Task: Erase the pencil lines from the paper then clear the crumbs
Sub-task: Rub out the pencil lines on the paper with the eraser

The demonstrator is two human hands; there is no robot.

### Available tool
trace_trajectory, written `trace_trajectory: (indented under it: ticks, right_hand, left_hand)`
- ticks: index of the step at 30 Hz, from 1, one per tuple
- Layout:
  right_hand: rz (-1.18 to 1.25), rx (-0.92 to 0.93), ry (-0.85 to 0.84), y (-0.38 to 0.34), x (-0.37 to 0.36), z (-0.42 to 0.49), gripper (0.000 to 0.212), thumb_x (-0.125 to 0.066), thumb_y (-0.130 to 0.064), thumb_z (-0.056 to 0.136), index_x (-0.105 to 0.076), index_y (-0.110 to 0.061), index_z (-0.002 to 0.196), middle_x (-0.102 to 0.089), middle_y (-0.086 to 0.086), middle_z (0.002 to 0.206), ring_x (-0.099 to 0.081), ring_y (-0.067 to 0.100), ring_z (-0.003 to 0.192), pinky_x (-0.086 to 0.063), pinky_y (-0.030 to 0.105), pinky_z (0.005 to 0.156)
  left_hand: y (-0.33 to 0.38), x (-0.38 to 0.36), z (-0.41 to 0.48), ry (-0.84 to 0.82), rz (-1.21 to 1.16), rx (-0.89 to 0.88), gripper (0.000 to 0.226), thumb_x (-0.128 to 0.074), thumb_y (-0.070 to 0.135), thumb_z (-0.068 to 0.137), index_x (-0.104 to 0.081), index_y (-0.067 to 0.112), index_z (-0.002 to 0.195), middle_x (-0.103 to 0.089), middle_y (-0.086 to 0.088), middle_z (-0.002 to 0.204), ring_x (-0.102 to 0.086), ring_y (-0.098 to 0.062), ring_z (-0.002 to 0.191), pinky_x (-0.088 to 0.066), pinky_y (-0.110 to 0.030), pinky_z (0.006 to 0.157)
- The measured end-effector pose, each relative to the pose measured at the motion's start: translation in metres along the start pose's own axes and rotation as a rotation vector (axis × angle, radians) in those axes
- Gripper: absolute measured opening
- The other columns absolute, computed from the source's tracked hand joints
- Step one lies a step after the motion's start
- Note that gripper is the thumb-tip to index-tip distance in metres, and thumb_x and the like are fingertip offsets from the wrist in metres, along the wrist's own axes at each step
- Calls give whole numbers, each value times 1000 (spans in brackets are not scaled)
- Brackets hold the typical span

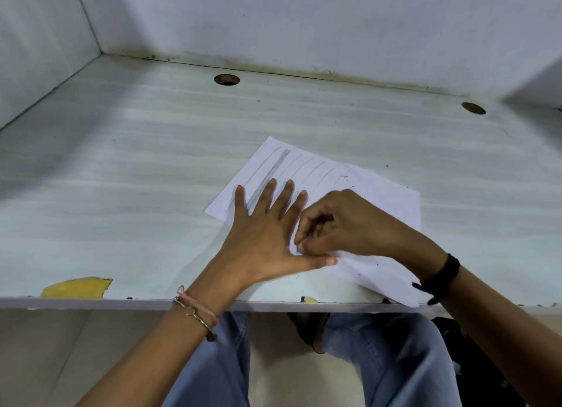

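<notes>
Pale grey desk [152, 163] w/ streaky grain, white walls behind & to the left, two round cable holes [226, 79] near the back edge. Yellow chipped patch [76, 287] showed at the front edge.

Paper [380, 200], a white sheet, lay skewed on the desk's front-right part, its near corner hanging just over the front edge. Pencil lines [307, 169] ran across its far-left portion, thin & roughly parallel, plus one wider grey smudged band. Dark crumbs [345, 177] were scattered on the sheet's right side.

L hand [267, 233] lay flat on the sheet's left part, fingers straight & spread, thumb stretched out to the right, pinning it down. R hand [343, 221] was curled, fingertips bunched tight against the sheet just above the L thumb; couldn't tell what, if anything, sat in that pinch.

Thin bangle [194, 312] on the L wrist, black band [441, 276] on the R. Blue jeans [395, 361] below the desk.
</notes>
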State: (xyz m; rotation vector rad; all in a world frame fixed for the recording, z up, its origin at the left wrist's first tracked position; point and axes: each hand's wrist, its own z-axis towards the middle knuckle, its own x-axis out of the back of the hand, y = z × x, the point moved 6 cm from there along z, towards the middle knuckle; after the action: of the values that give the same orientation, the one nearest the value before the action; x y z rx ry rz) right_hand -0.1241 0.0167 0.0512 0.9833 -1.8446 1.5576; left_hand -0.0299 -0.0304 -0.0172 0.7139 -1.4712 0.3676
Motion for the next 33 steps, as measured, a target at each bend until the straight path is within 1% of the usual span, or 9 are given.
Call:
trace_trajectory:
  ticks: [1,5,8,10,14,19,24,29,33]
  right_hand:
    - [5,1,-20,0,0,-1,6,-76,-10,74,-76,-16,76,-71,-7,66,-60,-2,58,-44,11,58]
    - [15,-53,243,23,32,10,6,-75,-10,74,-74,-16,73,-71,-5,69,-64,6,63,-50,20,64]
    - [-17,5,89,9,12,5,7,-74,-7,74,-75,-14,75,-70,-4,64,-60,2,57,-46,13,60]
    - [-16,15,11,4,3,1,6,-75,-10,75,-75,-16,76,-70,-5,65,-61,1,59,-47,15,61]
    - [12,-49,268,24,32,14,6,-73,-8,75,-73,-14,73,-71,-1,70,-63,13,63,-52,29,64]
    - [8,11,-62,2,-1,3,5,-75,-10,76,-75,-14,78,-71,-6,70,-62,1,61,-47,14,61]
    - [-3,-45,286,26,34,18,5,-71,-9,75,-72,-14,71,-71,-1,69,-66,17,68,-54,31,69]
    - [35,-3,-8,8,3,6,4,-75,-10,76,-74,-14,77,-71,-5,70,-62,2,62,-49,18,63]
    - [-22,-42,277,32,36,18,7,-71,-7,75,-71,-14,73,-71,-4,70,-61,6,63,-50,23,66]
  left_hand:
    - [0,0,0,2,-1,2,115,-16,98,62,16,35,153,26,7,160,30,-17,145,16,-63,112]
    - [0,0,0,6,0,20,112,-16,98,63,18,38,152,26,9,160,30,-16,145,16,-63,112]
    - [0,-1,0,5,5,8,114,-14,98,62,17,36,153,26,7,160,30,-18,145,15,-64,112]
    - [0,-1,0,12,9,2,115,-13,98,62,17,35,153,26,7,160,30,-18,145,15,-64,112]
    - [-1,-1,-1,13,-4,14,112,-15,97,63,19,38,152,28,9,159,32,-17,144,16,-63,112]
    - [-1,-2,0,19,6,2,114,-12,99,61,17,36,152,26,7,160,32,-18,144,15,-64,111]
    - [-1,-1,-1,10,-7,12,112,-12,97,62,19,38,152,29,10,158,33,-17,144,17,-63,112]
    - [-1,-2,1,21,2,3,113,-10,99,61,19,37,152,26,8,160,31,-17,144,16,-64,111]
    - [-1,-1,-1,-3,-6,17,111,-12,97,62,20,38,151,30,10,158,34,-16,143,17,-63,112]
